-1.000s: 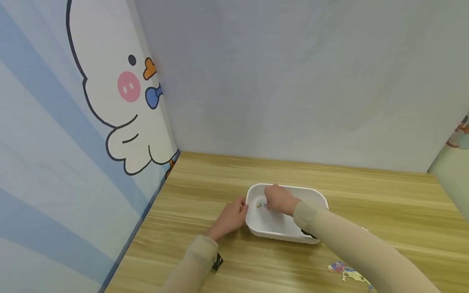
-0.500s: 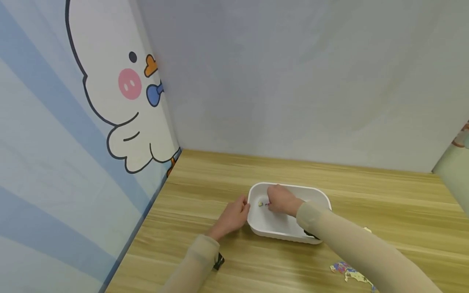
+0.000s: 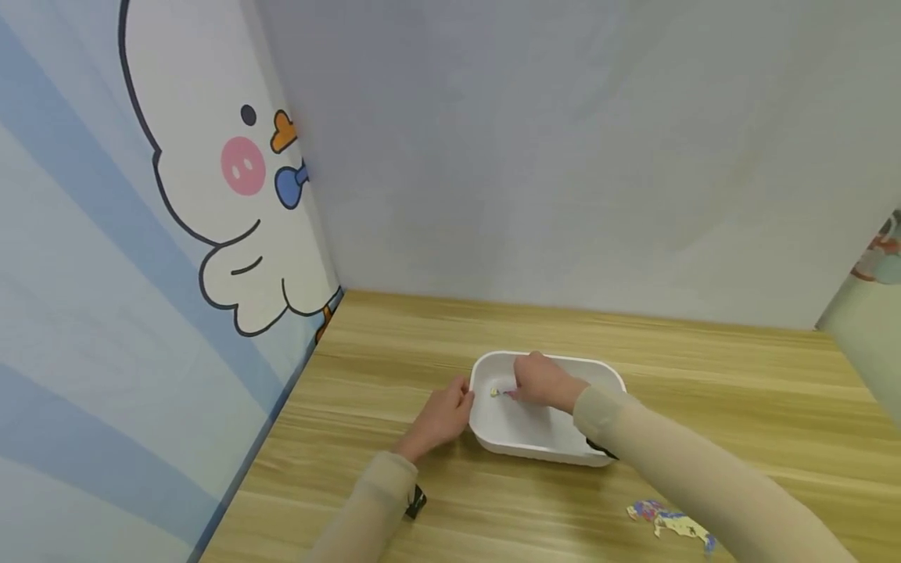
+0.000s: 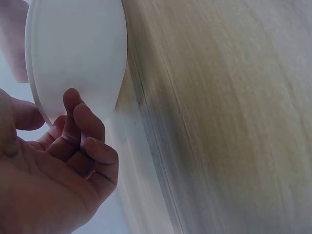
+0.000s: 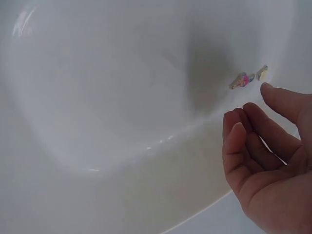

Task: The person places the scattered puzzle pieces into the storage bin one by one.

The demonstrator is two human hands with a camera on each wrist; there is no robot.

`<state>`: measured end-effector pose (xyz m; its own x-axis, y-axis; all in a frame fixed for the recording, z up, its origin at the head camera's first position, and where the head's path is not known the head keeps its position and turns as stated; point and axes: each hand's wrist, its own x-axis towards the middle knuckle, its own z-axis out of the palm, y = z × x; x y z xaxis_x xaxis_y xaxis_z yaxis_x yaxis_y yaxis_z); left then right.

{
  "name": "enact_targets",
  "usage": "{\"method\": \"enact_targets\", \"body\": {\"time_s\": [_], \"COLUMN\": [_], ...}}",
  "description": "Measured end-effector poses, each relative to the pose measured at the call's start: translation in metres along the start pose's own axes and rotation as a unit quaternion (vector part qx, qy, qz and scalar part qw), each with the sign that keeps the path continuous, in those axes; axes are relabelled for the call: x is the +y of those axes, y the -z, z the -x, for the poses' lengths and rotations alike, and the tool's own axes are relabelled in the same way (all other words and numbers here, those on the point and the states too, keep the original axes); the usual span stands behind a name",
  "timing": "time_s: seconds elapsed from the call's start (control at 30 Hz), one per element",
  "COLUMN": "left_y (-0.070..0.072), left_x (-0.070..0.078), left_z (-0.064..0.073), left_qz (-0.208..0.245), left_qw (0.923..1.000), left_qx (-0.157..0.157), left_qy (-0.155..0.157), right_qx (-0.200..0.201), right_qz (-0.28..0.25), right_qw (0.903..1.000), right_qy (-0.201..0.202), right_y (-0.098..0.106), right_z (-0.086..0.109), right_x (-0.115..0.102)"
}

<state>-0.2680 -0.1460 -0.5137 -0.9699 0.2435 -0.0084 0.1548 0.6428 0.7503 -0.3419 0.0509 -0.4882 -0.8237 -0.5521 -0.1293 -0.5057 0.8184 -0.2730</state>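
Observation:
My left hand (image 3: 439, 418) pinches the left end of a white plastic basin (image 3: 479, 426); in the left wrist view the thumb is at the rim and the curled fingers are against the outer wall. Inside the basin, my right hand (image 3: 545, 381) reaches down near the left end. The right wrist view shows its fingers loosely curled and its thumb apart, with nothing seen between them. Just beyond the thumb, a small pink multicoloured piece (image 5: 242, 80) and a small pale yellow piece (image 5: 262, 73) lie close together on the basin floor.
Flat, irregular colourful pieces (image 3: 672, 522) lie together on the wood-grain table (image 3: 394, 328), partly near the right forearm. A grey wall (image 3: 563, 156) stands behind the table. On the left is a blue wall panel (image 3: 141, 367) with a cartoon bird.
My right hand has shifted slightly right within the basin, and more of the pink piece shows beside its fingers. My left hand stays on the basin's end. The view shifts slightly.

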Motion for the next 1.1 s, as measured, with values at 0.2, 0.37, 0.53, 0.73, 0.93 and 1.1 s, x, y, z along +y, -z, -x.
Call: {"method": "enact_targets", "body": {"time_s": [0.2,0.37,0.53,0.73,0.93,1.1], "left_y": [-0.002,-0.004,-0.006,-0.005,-0.002,-0.006], "left_x": [0.0,0.0,0.0,-0.001,-0.002,0.002], "left_z": [-0.001,-0.002,-0.002,0.0,0.001,0.0], "left_qz": [-0.007,-0.015,-0.017,-0.036,-0.027,-0.023], "left_qw": [0.9999,0.9998,0.9998,0.9991,0.9993,0.9994], "left_qx": [0.006,0.008,0.013,0.021,0.024,0.024], "left_qy": [0.006,0.008,0.002,0.001,0.007,-0.008], "right_qx": [0.002,-0.01,-0.01,0.032,0.067,0.071], "right_qz": [-0.014,-0.019,-0.033,-0.053,-0.058,-0.052], "right_qw": [0.9998,0.9993,0.9986,0.998,0.996,0.9955], "right_qy": [-0.011,-0.031,-0.04,-0.012,-0.013,-0.036], "right_y": [0.019,0.03,0.037,0.048,0.06,0.063], "right_z": [0.011,0.022,0.034,0.049,0.063,0.078], "right_x": [0.002,0.006,0.012,0.021,0.039,0.058]}}
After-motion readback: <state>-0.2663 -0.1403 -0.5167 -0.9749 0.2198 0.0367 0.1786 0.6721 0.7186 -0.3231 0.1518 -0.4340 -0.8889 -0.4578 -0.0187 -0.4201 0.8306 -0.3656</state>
